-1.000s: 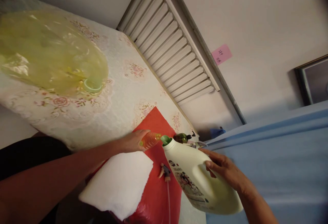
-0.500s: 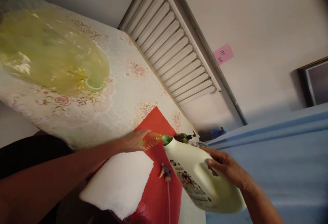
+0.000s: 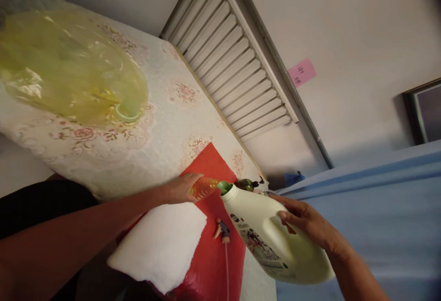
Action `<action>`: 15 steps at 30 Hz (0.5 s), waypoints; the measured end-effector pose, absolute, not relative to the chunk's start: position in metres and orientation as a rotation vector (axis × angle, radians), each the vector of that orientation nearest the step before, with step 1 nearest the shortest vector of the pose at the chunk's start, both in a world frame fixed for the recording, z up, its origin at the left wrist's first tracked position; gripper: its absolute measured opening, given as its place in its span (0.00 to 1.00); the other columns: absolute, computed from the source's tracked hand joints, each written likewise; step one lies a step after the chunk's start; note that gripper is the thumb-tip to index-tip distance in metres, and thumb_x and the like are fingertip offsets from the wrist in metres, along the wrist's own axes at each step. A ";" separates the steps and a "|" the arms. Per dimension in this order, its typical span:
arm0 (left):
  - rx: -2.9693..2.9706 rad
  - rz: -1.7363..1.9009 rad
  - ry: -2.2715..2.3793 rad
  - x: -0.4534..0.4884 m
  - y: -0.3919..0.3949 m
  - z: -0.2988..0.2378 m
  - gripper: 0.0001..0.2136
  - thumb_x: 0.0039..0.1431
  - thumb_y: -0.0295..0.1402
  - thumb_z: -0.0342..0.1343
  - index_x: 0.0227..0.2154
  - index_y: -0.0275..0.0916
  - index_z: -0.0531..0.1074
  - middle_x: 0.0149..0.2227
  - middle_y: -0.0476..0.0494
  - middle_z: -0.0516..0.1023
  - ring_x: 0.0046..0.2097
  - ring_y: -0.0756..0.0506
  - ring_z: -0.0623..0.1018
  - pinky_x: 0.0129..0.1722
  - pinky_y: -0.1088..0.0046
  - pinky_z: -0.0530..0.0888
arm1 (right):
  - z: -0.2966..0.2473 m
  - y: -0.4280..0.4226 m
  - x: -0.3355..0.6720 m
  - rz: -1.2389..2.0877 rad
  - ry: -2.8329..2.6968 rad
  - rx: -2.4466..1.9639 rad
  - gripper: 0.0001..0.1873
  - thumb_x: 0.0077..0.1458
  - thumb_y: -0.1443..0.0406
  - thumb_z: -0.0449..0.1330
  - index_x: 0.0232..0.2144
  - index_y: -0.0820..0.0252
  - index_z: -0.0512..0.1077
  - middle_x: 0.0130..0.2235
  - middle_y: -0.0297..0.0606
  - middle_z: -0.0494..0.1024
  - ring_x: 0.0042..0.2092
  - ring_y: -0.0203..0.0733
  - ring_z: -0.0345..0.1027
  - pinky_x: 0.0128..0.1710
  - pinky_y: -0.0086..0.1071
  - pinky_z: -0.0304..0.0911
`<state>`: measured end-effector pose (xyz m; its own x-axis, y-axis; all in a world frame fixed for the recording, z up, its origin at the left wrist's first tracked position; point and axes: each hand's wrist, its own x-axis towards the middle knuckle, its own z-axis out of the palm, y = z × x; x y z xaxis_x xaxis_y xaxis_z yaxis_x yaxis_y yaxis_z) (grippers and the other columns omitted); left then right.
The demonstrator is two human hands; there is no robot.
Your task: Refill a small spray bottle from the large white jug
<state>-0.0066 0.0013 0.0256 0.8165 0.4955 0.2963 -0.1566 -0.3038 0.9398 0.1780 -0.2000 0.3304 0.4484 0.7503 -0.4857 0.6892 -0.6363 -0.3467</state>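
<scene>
My left hand (image 3: 179,189) grips a small clear bottle with orange liquid (image 3: 204,187), held over a red mat (image 3: 215,255). My right hand (image 3: 306,225) holds a large cream detergent jug (image 3: 268,234) by its handle. The jug is tilted, and its green spout (image 3: 223,187) meets the mouth of the small bottle. A spray-trigger head with its tube (image 3: 222,232) lies on the red mat just below the jug.
A folded white cloth (image 3: 161,243) lies on the mat near me. A yellow translucent bag (image 3: 69,69) sits on the floral tablecloth (image 3: 165,126). A dark green bottle (image 3: 245,184) stands behind the jug. A slatted vent (image 3: 234,66), a pink note (image 3: 302,72) and blue fabric (image 3: 379,209) are around.
The jug's base has swung slightly further right and down with my right hand, tilting it a bit more. My left hand and the small bottle stay in place.
</scene>
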 end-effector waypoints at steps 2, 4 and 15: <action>1.769 0.652 0.256 -0.007 0.001 0.027 0.21 0.51 0.48 0.62 0.46 0.44 0.72 0.45 0.42 0.78 0.46 0.37 0.77 0.42 0.64 0.73 | 0.331 -0.198 0.176 0.953 -1.273 -2.590 0.33 0.54 0.48 0.62 0.60 0.52 0.69 0.34 0.36 0.76 0.29 0.37 0.62 0.31 0.33 0.60; 1.770 0.651 0.251 -0.008 0.002 0.027 0.22 0.51 0.47 0.63 0.48 0.44 0.71 0.46 0.43 0.78 0.47 0.37 0.77 0.44 0.63 0.73 | 0.332 -0.196 0.174 0.944 -1.263 -2.598 0.34 0.54 0.48 0.62 0.60 0.52 0.70 0.33 0.35 0.75 0.30 0.38 0.62 0.31 0.33 0.61; 1.770 0.637 0.263 -0.011 0.001 0.032 0.23 0.50 0.42 0.63 0.49 0.41 0.71 0.49 0.41 0.77 0.51 0.34 0.76 0.45 0.64 0.71 | 0.335 -0.192 0.171 0.931 -1.251 -2.608 0.36 0.52 0.47 0.63 0.60 0.55 0.70 0.33 0.35 0.75 0.30 0.37 0.62 0.31 0.32 0.60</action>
